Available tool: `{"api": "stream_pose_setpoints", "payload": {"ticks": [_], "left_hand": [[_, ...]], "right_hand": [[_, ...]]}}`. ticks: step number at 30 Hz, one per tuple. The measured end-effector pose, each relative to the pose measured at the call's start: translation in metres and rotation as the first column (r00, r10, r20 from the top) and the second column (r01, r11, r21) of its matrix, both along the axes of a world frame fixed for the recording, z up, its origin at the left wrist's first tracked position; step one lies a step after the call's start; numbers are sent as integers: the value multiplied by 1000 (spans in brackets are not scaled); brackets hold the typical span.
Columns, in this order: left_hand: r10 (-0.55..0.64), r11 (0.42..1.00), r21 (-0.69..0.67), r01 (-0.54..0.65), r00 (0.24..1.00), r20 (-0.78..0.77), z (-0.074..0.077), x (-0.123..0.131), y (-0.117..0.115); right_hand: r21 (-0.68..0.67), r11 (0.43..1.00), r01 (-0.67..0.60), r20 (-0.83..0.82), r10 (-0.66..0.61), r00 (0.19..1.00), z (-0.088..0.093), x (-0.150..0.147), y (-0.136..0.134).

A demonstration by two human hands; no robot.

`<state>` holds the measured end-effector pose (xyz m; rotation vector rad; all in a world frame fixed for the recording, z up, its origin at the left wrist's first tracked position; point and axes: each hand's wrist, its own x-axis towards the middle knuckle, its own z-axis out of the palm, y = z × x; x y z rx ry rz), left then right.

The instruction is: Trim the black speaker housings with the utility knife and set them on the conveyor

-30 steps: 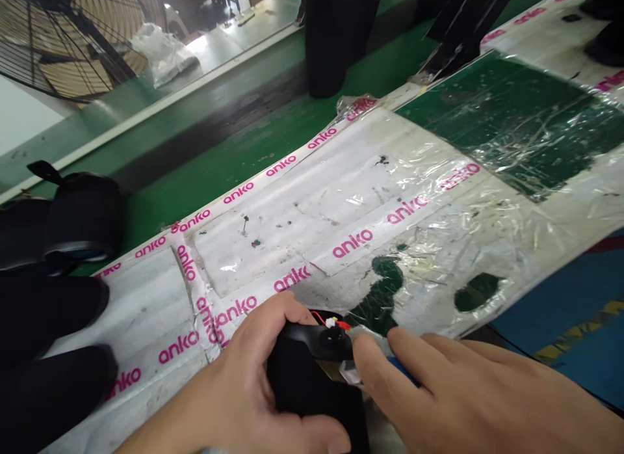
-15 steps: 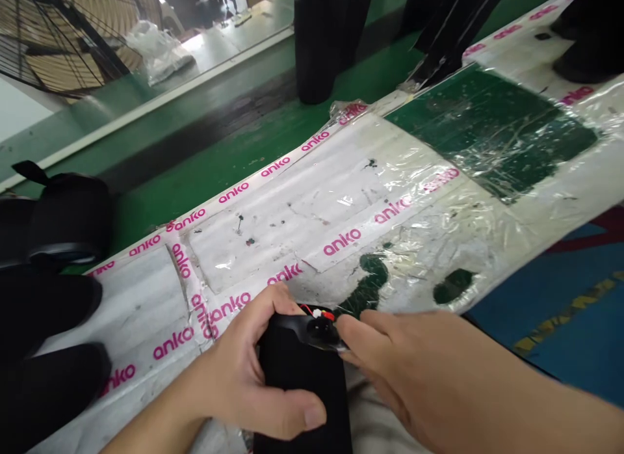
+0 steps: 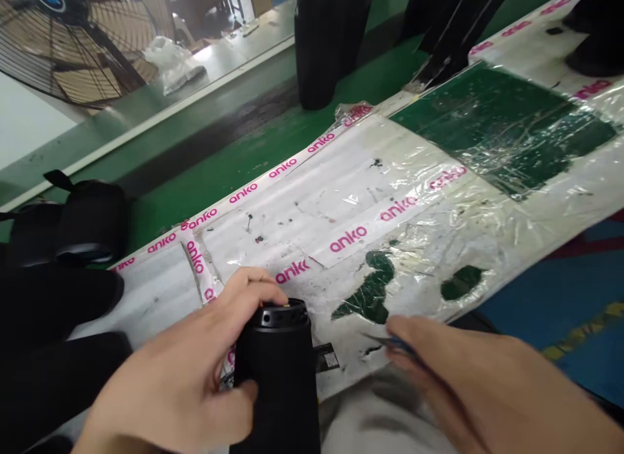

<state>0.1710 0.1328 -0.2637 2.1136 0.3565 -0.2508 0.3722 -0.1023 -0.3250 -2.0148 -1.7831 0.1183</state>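
My left hand [image 3: 195, 363] is wrapped round a black cylindrical speaker body [image 3: 277, 382], fingers at its top rim and thumb along its side. The body stands nearly upright, with a ring of small holes below the rim. Its inside is mostly hidden from here. My right hand [image 3: 468, 376], to the right and apart from the body, is closed on a thin pointed metal tool [image 3: 383, 340] whose tip points left. Most of the tool is hidden in the fingers. A small black label with a printed code [image 3: 327, 358] shows just beside the body.
Plastic film and pink-lettered tape cover the work surface [image 3: 302, 200]. Black cylinders [image 3: 53, 324] lie at the left, near a black piece with a strap loop [image 3: 92, 216]. Another dark cylinder [image 3: 316, 51] stands on the green strip behind. A fan [image 3: 73, 44] is at upper left.
My right hand has drawn away rightward from the top of the speaker body. The body has turned and shifted left in view. Its red wire and white connector no longer show.
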Motion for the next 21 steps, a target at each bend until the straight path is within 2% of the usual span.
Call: {"api": "stream_pose_setpoints", "payload": {"ticks": [3, 5, 6, 7, 9, 10, 11, 12, 13, 16, 18, 21], "left_hand": [[196, 978, 93, -184, 972, -131, -1, 9, -23], [296, 955, 57, -290, 937, -186, -10, 9, -29], [314, 944, -45, -326, 934, -170, -17, 8, -28], [318, 920, -203, -336, 941, -119, -26, 7, -27], [323, 792, -559, -244, 945, 45, -46, 6, -21], [326, 721, -673, -166, 938, 118, -56, 6, -18], [320, 679, -727, -101, 932, 169, -65, 7, -17], [303, 676, -735, -56, 930, 208, -73, 8, -15], [279, 705, -709, -27, 930, 241, -78, 9, -15], [210, 830, -558, 15, 918, 336, -84, 12, -17], [207, 849, -528, 16, 910, 360, -82, 12, -17], [217, 842, -540, 6, 912, 348, -81, 11, -17]], "right_hand": [[-1, 999, -45, -59, 45, 997, -6, -26, 16], [11, 999, -38, -101, 39, 994, -8, -32, 16], [18, 999, -30, -114, 31, 993, -8, -32, 15], [32, 999, -24, -117, 27, 993, -7, -30, 13], [46, 999, -24, -78, 28, 997, -4, -25, 8], [52, 998, -32, -40, 34, 999, -1, -23, 7], [59, 997, -44, 3, 44, 999, 1, -21, 6], [60, 997, -54, 44, 51, 998, 3, -20, 6], [58, 996, -61, 82, 56, 995, 5, -20, 7], [50, 997, -61, 172, 51, 984, 6, -23, 9], [40, 997, -59, 208, 49, 977, 6, -25, 11], [29, 998, -60, 202, 53, 978, 5, -25, 14]]}}
